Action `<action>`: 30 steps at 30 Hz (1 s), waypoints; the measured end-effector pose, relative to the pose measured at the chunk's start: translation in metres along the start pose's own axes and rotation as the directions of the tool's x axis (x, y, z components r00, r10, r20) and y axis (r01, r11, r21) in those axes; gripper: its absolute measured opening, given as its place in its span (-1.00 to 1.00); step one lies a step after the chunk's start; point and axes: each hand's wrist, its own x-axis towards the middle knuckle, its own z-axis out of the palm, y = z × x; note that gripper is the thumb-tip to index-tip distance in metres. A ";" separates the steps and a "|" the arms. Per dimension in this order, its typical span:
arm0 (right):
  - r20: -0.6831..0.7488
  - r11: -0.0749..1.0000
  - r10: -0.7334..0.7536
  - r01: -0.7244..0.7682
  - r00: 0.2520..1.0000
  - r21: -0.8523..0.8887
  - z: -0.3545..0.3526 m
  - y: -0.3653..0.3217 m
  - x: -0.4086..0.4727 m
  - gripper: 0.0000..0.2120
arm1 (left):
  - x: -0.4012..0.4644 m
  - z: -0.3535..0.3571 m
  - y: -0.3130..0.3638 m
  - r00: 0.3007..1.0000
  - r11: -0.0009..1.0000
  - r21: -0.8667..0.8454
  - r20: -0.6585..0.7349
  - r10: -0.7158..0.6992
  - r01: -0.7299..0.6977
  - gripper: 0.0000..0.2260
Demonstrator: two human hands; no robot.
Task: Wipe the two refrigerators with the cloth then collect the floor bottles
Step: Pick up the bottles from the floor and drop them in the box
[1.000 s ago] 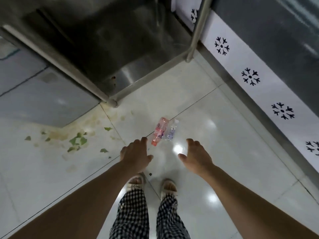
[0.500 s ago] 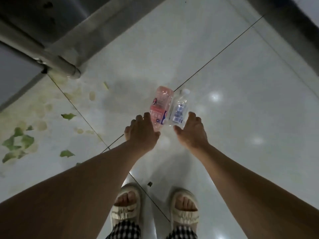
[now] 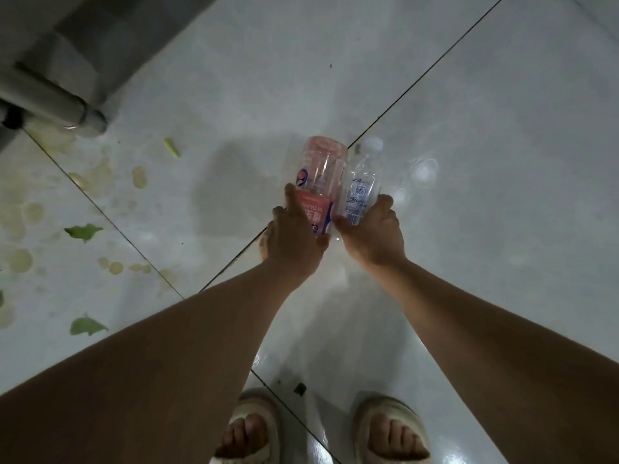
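Two bottles lie side by side on the white tiled floor [image 3: 469, 162]. The pink bottle [image 3: 320, 172] with a red-orange label is on the left, and the clear bottle [image 3: 361, 182] with a white cap and blue label is on the right. My left hand [image 3: 294, 239] has its fingers wrapped on the lower end of the pink bottle. Around the lower end of the clear bottle curls my right hand [image 3: 375, 236]. Both bottles touch each other. No refrigerator or cloth is in view.
A metal table leg [image 3: 67, 112] and frame stand at the upper left. Green leaf scraps [image 3: 83, 231] and yellowish stains spread over the left floor tiles. My feet in pale sandals [image 3: 392, 430] stand at the bottom edge.
I have bent lower, so the floor looms closer. Both hands went from hovering open above the bottles to closing around their lower ends.
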 end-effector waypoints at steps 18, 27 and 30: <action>-0.012 0.954 -0.128 0.120 0.992 -0.274 -0.193 -0.094 -0.140 -0.44 | -0.107 -0.225 0.044 0.996 0.966 0.244 0.058 0.069 -0.081 -0.21; -0.120 0.919 -0.254 0.201 0.960 -0.339 -0.348 -0.202 -0.281 -0.46 | -0.222 -0.412 0.122 0.983 0.949 0.257 0.051 0.177 -0.184 -0.25; -0.174 0.920 -0.260 0.190 0.950 -0.342 -0.392 -0.219 -0.335 -0.46 | -0.271 -0.456 0.146 0.972 0.941 0.244 0.030 0.233 -0.234 -0.25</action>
